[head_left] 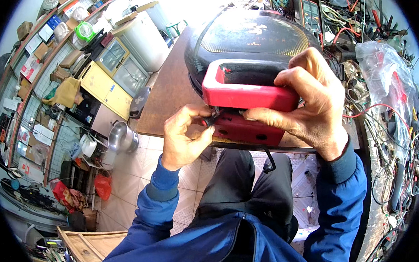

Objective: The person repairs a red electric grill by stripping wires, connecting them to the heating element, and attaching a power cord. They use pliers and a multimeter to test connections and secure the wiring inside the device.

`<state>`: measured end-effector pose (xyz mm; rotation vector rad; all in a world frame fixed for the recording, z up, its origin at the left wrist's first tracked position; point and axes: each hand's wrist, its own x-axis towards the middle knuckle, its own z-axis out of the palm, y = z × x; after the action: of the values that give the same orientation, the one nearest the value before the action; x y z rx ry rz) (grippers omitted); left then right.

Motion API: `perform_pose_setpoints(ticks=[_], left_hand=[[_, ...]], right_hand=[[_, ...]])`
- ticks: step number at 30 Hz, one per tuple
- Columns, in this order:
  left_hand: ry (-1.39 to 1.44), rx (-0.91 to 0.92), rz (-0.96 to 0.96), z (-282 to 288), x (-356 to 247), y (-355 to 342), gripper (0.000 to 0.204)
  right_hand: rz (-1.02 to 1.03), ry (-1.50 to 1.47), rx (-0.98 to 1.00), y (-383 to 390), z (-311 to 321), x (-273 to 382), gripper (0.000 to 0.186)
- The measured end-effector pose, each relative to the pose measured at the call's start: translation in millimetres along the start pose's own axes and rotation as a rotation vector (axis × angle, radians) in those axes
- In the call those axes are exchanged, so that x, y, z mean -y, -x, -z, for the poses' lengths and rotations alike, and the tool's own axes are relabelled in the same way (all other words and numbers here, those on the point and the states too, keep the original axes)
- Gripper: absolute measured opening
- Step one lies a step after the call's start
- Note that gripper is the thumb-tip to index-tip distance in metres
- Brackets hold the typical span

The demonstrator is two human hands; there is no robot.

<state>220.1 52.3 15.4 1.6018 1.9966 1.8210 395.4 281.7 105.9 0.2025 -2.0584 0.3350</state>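
A round black appliance (259,26) with a glossy lid and a gold dotted pattern sits on the wooden table. At its near side is a red loop-shaped handle (254,97), with my right hand (319,101) closed around its right end, thumb along the lower edge. Just under the handle sits a red block (250,127) with dark holes in its front. My left hand (185,134) pinches something small and dark at the left end of the joint between handle and block; the fingers mostly hide it. A black cord (269,162) hangs below the table edge.
Tangled wires (377,127), a clear plastic bag (383,69) and a multimeter (311,16) crowd the bench on the right. Loaded shelves (40,68), a yellow cabinet (107,90) and a metal pot (121,136) stand left of the brown tabletop (161,99).
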Motion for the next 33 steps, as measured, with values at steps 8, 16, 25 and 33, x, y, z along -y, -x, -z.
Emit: perform_pose_setpoints(ticks=[8, 16, 25, 33], left_hand=[[0.125, -0.057, 0.055, -5, -5, -11, 0.04], [0.067, -0.294, 0.042, -3, -20, 44, 0.034], [-0.188, 0.056, -0.064, -33, -26, 93, 0.045], [0.06, -0.085, 0.127, -30, -2, 93, 0.036]], right_hand=[[0.033, 0.149, -0.076, 33, -17, 21, 0.054], [-0.79, -0.533, -0.018, 108, -34, 114, 0.025], [-1.145, -1.091, 0.032, 135, -106, 130, 0.046], [-1.058, -0.973, 0.064, 122, -114, 131, 0.051]])
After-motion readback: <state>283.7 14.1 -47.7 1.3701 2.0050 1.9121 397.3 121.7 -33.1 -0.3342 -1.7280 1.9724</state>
